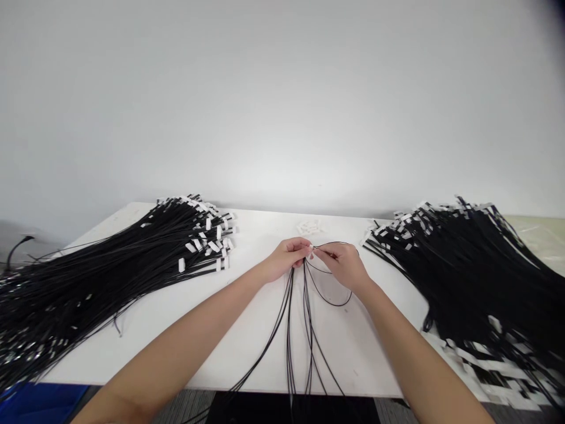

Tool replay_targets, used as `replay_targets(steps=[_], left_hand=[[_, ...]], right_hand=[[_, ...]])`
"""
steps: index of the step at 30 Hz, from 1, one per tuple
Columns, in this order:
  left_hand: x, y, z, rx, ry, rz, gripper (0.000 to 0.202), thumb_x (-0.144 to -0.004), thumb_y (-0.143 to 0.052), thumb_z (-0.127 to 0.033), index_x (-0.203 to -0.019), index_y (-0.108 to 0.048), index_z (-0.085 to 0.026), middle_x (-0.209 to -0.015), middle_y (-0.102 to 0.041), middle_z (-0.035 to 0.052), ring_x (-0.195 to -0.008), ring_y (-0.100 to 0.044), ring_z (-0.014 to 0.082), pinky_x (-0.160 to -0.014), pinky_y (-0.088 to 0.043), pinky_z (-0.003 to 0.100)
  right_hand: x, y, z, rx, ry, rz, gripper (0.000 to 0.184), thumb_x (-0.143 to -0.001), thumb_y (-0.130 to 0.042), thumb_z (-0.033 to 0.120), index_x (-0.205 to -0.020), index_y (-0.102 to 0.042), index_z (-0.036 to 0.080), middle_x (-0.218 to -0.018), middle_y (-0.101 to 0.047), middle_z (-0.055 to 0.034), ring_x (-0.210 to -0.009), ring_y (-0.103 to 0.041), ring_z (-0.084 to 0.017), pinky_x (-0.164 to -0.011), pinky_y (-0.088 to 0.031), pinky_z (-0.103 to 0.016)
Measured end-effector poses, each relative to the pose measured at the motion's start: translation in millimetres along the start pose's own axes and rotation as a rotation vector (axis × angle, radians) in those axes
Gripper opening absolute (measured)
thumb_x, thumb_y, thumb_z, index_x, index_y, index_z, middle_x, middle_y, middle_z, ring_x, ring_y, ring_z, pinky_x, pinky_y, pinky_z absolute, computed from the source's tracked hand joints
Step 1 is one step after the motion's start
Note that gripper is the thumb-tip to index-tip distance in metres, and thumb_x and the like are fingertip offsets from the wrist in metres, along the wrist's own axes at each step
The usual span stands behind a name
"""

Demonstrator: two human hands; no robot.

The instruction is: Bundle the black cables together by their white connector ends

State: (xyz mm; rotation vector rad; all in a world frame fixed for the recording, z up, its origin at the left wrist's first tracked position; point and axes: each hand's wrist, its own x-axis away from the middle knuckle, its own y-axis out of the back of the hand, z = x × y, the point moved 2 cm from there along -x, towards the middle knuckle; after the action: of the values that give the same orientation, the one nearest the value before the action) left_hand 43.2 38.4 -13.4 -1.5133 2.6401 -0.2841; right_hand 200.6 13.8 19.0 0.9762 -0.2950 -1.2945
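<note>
Both my hands meet over the middle of a white table [145, 318]. My left hand [286, 257] is closed around the upper ends of several thin black cables [289, 330] that hang down over the table's front edge. My right hand [343, 263] pinches a small white tag [311, 252] at the end of one black cable, which curls in a loop [331, 297] beside that hand. The fingertips of the two hands nearly touch.
A big heap of black cables with white tags [145, 253] lies on the left of the table. A similar heap [468, 265] covers the right side. A small pile of white ties [311, 227] sits behind my hands. A plain white wall stands beyond.
</note>
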Motion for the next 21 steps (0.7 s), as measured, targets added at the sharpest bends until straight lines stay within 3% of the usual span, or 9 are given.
replay_targets(steps=[7, 11, 13, 15, 18, 19, 21], left_hand=[[-1.2, -0.7, -0.2, 0.02, 0.03, -0.019, 0.027, -0.073, -0.059, -0.038, -0.085, -0.055, -0.014, -0.076, -0.055, 0.0027, -0.047, -0.037, 0.0022, -0.046, -0.022, 0.021], [-4.6, 4.0, 3.1, 0.129, 0.051, -0.101, 0.029, -0.072, -0.06, -0.039, -0.084, -0.053, -0.014, -0.078, -0.055, 0.0032, -0.045, -0.038, 0.0016, -0.044, -0.023, 0.02], [-5.8, 6.9, 4.3, 0.203, 0.061, -0.142, 0.03, -0.071, -0.062, -0.039, -0.085, -0.052, -0.015, -0.079, -0.055, 0.0028, -0.045, -0.039, 0.0018, -0.044, -0.024, 0.02], [-6.2, 9.2, 4.8, 0.26, 0.069, -0.177, 0.03, -0.069, -0.063, -0.038, -0.083, -0.051, -0.015, -0.079, -0.054, 0.0024, -0.045, -0.04, 0.0019, -0.043, -0.025, 0.019], [-5.9, 10.8, 4.0, 0.305, 0.071, -0.211, 0.03, -0.068, -0.064, -0.038, -0.081, -0.051, -0.015, -0.081, -0.054, 0.002, -0.045, -0.04, 0.0015, -0.042, -0.026, 0.019], [-5.7, 10.9, 3.6, 0.311, 0.072, -0.215, 0.03, -0.068, -0.064, -0.038, -0.081, -0.051, -0.015, -0.081, -0.054, 0.0019, -0.045, -0.04, 0.0014, -0.041, -0.026, 0.018], [-5.6, 10.6, 3.1, 0.316, 0.08, -0.211, 0.03, -0.068, -0.065, -0.038, -0.081, -0.051, -0.015, -0.081, -0.055, 0.0017, -0.044, -0.039, 0.001, -0.04, -0.025, 0.018]], right_hand=[[0.7, -2.0, -2.5, 0.161, 0.001, -0.052, 0.03, -0.085, -0.042, 0.039, -0.069, -0.063, 0.023, -0.056, -0.052, 0.0022, -0.054, -0.044, -0.011, -0.052, -0.03, -0.022], [5.4, 6.8, 3.4, 0.367, 0.042, -0.342, 0.022, -0.081, -0.05, 0.035, -0.092, -0.063, 0.021, -0.081, -0.061, -0.0032, -0.071, -0.052, -0.015, -0.056, -0.033, -0.025], [9.0, 11.6, 12.9, 0.315, 0.116, -0.393, 0.021, -0.082, -0.049, 0.031, -0.093, -0.063, 0.019, -0.084, -0.061, -0.0053, -0.076, -0.052, -0.016, -0.062, -0.036, -0.026], [11.6, 12.4, 23.7, 0.14, 0.17, -0.237, 0.019, -0.083, -0.047, 0.03, -0.087, -0.062, 0.019, -0.08, -0.06, -0.0043, -0.07, -0.052, -0.013, -0.063, -0.038, -0.024], [15.1, 4.8, 33.5, -0.008, 0.114, 0.158, 0.021, -0.084, -0.043, 0.028, -0.074, -0.06, 0.022, -0.071, -0.059, -0.0007, -0.058, -0.048, -0.011, -0.054, -0.036, -0.023], [15.8, 1.8, 33.5, 0.021, 0.072, 0.224, 0.024, -0.084, -0.041, 0.028, -0.07, -0.059, 0.022, -0.068, -0.058, -0.0004, -0.057, -0.048, -0.011, -0.053, -0.035, -0.023], [15.5, -2.8, 29.5, 0.122, -0.011, 0.22, 0.027, -0.084, -0.038, 0.027, -0.066, -0.059, 0.022, -0.065, -0.057, -0.0014, -0.058, -0.048, -0.013, -0.053, -0.033, -0.024]])
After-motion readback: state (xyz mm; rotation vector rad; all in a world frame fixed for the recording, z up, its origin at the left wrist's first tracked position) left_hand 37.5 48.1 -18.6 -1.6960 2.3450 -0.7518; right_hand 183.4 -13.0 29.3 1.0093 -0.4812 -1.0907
